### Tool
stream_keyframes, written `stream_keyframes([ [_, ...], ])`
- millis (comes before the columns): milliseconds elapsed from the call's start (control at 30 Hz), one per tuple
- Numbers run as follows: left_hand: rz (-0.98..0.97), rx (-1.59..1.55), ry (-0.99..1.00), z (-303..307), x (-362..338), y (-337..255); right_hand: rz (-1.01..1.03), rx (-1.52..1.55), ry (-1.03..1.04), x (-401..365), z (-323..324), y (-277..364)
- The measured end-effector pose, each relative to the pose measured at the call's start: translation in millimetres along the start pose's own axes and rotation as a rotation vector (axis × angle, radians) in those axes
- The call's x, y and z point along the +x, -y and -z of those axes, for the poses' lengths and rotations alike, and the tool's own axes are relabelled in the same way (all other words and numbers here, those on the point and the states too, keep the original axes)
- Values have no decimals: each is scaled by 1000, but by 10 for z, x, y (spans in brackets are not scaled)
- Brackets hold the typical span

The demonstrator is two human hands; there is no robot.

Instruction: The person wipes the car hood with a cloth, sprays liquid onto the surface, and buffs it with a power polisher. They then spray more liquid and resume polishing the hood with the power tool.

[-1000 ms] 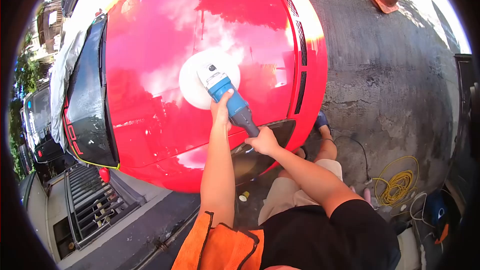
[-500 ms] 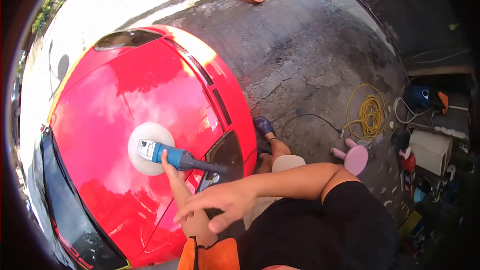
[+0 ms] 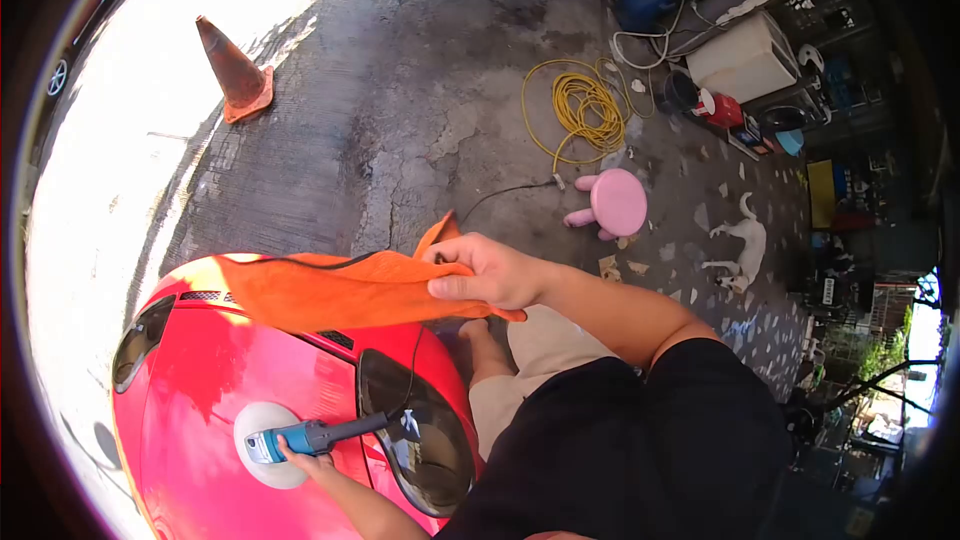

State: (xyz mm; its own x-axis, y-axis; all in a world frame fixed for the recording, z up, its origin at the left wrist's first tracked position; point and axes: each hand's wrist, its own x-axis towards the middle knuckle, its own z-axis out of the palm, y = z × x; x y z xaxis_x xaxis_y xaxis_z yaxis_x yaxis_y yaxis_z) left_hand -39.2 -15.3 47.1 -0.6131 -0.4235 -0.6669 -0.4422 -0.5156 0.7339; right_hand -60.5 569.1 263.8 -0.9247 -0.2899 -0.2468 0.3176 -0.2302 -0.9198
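Item: power polisher (image 3: 322,434), blue body, long dark handle. Position: on the hood of a red car (image 3: 195,370), its white pad (image 3: 262,412) against the paint, handle end over a dark headlight (image 3: 405,420). Dark cord (image 3: 415,365) running off from the handle end.

Item: left hand (image 3: 303,460), at the polisher's body; fingers wrapped against its near side, their far ends hidden.

Item: right hand (image 3: 490,272), raised in front of the person's body; thumb and fingers closed on one end of an orange cloth (image 3: 320,292). Cloth dark-edged, stretching leftward over the front edge of the car.

Surroundings, on the ground: pink stool (image 3: 618,202), tipped, legs pointing left; coiled yellow cable (image 3: 585,112), just beyond the stool; orange traffic cone (image 3: 230,70), upright, well apart from the car; white animal (image 3: 743,248), to the right of the stool.
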Motion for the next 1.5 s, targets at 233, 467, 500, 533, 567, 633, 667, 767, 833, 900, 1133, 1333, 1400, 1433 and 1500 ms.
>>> stream_keyframes([
  [233,17,115,-40,-146,-198,204,-390,-316,-759,-1509,2155,-978],
  [467,18,128,-125,-77,-331,239,-642,-763,-1208,-3552,4497,-1828],
  [500,33,104,-93,-29,-283,299,-508,-726,-1308,-3663,4705,-2038],
  [533,48,87,-64,19,-208,262,-379,-681,-1402,-3742,4859,-2288],
  [567,66,77,-36,133,-208,214,-404,-676,-1347,-3673,4880,-2470],
  [633,10,87,-135,54,-332,195,-446,-656,-1254,-3369,4684,-2803],
  [667,16,91,-129,27,-333,227,-504,-632,-1172,-3137,4501,-2954],
  [767,-25,95,-162,-69,-411,311,-625,-462,-862,-2371,3415,-3404],
  [833,26,45,-78,33,-372,341,-586,-663,-585,-1655,2338,-3111],
  [900,-8,21,10,90,-331,451,-482,-538,-337,-1011,1447,-3255],
  [1133,-66,-197,-222,95,-536,775,-128,-719,581,606,-1467,-3125],
  [1333,-98,-165,-246,248,-597,867,-444,-597,869,930,-2142,-3254],
  [1400,-100,-173,-267,210,-527,800,-474,-478,764,1031,-2242,-3257],
  [1433,-97,-173,-276,154,-483,752,-491,-416,706,1051,-2265,-3260],
  [1500,-115,-128,-285,-20,-341,612,-390,-407,550,1183,-2353,-3462],
])
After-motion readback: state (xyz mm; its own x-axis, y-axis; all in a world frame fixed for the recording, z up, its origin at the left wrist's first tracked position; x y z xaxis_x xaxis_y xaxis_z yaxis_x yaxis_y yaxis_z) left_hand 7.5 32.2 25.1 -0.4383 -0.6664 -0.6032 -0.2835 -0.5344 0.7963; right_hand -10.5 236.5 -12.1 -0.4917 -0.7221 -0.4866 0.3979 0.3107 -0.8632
